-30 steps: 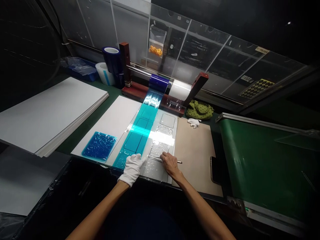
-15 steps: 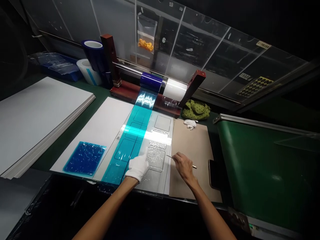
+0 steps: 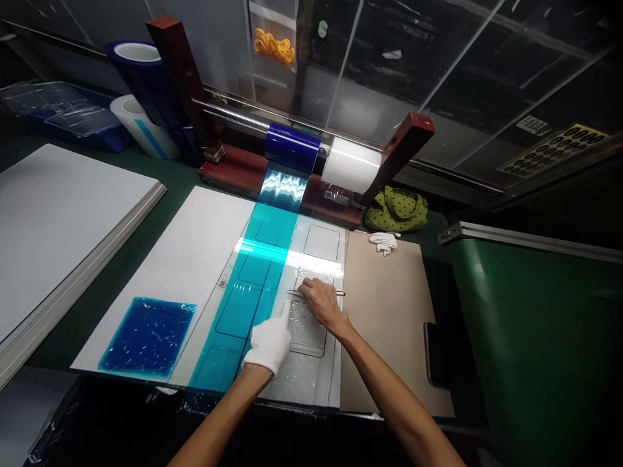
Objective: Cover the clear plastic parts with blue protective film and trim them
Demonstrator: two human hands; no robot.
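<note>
Currently, the right hand (image 3: 321,303) holds a craft knife (image 3: 293,292).

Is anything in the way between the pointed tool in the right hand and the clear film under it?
Nothing visible: the pointed tool, held in the right hand, lies directly over the clear film. The gloved left hand sits beside it, not between.

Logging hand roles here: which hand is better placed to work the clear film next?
Likely the right hand: it holds a slim pointed tool right over the clear film. The gloved left hand holds nothing.
</note>
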